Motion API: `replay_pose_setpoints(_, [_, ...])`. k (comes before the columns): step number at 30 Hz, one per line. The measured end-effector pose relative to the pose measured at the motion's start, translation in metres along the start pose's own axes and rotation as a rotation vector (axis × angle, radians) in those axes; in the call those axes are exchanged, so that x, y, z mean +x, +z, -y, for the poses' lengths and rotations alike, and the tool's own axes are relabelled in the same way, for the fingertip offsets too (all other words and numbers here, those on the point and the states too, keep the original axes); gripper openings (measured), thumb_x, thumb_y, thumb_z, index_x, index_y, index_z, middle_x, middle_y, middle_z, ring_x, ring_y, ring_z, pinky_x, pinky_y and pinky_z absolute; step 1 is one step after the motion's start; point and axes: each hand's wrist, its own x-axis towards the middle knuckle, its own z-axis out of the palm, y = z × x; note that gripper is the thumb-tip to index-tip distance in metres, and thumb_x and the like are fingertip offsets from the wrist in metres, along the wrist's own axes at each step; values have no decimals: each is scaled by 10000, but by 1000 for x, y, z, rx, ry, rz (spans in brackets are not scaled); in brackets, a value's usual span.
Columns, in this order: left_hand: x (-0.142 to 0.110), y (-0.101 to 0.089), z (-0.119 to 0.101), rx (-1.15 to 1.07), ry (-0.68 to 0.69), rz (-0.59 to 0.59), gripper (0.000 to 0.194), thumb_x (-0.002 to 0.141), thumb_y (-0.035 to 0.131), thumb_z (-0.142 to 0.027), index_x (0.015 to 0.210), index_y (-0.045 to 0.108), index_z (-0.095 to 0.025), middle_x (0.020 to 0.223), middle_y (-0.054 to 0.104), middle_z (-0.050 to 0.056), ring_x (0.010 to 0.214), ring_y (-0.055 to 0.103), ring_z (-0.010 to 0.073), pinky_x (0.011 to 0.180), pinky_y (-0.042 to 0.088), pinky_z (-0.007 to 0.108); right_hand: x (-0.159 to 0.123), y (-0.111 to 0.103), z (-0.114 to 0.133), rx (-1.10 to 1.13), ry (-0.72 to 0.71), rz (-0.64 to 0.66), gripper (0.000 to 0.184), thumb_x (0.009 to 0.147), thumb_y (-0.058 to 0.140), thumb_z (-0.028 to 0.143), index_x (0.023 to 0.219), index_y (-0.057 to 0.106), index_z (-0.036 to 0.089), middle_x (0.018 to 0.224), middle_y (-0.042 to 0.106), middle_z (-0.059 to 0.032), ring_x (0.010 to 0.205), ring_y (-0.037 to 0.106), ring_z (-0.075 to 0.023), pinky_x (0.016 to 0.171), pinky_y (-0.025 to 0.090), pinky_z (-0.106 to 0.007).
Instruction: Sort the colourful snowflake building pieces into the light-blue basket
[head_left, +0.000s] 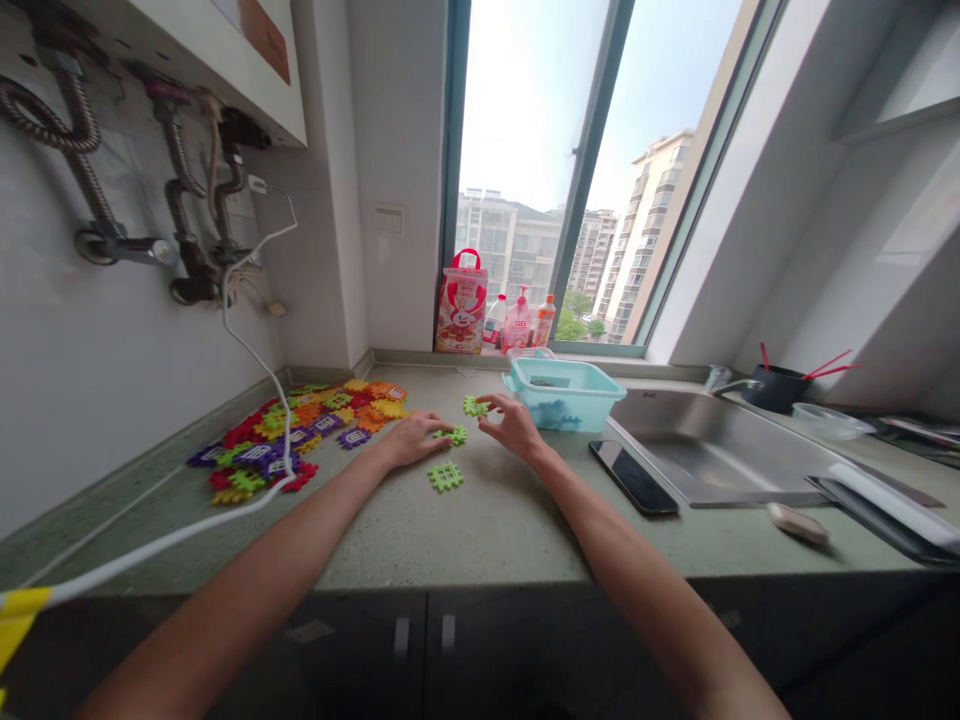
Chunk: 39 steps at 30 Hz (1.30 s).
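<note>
My left hand (pixel 414 438) has its fingers closed on a green toothed building tile (pixel 454 436), low over the counter. To its right, my right hand (pixel 511 424) pinches a second green tile (pixel 472 406) between thumb and fingers, slightly higher and farther back. The two tiles are near each other but look apart. A third green tile (pixel 445 477), with a window-like grid in its middle, lies flat on the counter in front of the hands. Left of my left hand spreads a pile of tiles (pixel 300 425) in red, yellow, orange, purple and green.
A light blue plastic basket (pixel 592 378) stands right of my right hand, with a black phone (pixel 634 477) before it. Farther right is a steel sink (pixel 705 440). A white cable (pixel 217 520) crosses the tile pile. Bottles (pixel 519 320) stand by the window.
</note>
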Motion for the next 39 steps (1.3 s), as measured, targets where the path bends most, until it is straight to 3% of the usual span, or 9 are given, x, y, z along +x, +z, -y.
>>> replay_pose_setpoints(4, [0,-1,0,9,-9,16,398,992,611,-503,1275,776,-276,1191,723,93,1122,651,251,1014,471,333,-2,4,0,44,-8,20,295,843,726,245,1137,735,259,1080,761,-37,908,722,-195,865,562,-354])
replay_pose_setpoints(9, [-2,-6,-5,-121,-137,-10,554,919,661,-512,1388,651,-218,1224,746,101,1107,683,257,980,509,337,-4,14,-4,78,0,109,303,863,703,273,1166,704,254,1114,754,-42,968,704,-199,866,549,-343])
replay_pose_setpoints(14, [-5,-11,-11,-74,-92,-21,639,771,725,-322,1392,610,-225,1154,770,55,1026,687,251,941,522,343,-6,21,-4,57,23,257,321,860,701,248,1180,697,232,1131,747,-60,1052,679,-223,950,517,-363])
replay_pose_setpoints(18, [-5,-9,-10,-96,-109,-39,617,764,700,-282,1372,613,-227,1098,783,42,976,695,237,934,528,345,-8,19,0,30,-2,379,305,823,747,230,1127,719,232,1104,744,-44,1047,657,-229,996,482,-369])
replay_pose_setpoints(22, [-5,-6,-7,-196,-132,-17,603,808,669,-283,1401,579,-227,1152,788,49,1027,711,223,950,534,338,-8,14,4,58,31,405,329,798,774,253,1121,710,239,1073,743,-15,1004,665,-220,954,495,-336])
replay_pose_setpoints(26, [-4,-6,-5,-155,-176,-65,578,814,701,-335,1368,593,-208,1096,794,59,975,713,231,913,537,350,-7,14,5,62,34,410,294,799,780,270,1083,717,234,1040,752,-6,971,676,-208,921,499,-312])
replay_pose_setpoints(39, [-4,-7,-3,-208,-126,-59,470,855,681,-361,1309,651,-245,984,812,8,912,740,201,904,544,321,-8,11,14,73,32,414,301,813,823,340,1091,768,239,978,763,-5,901,675,-190,833,486,-282])
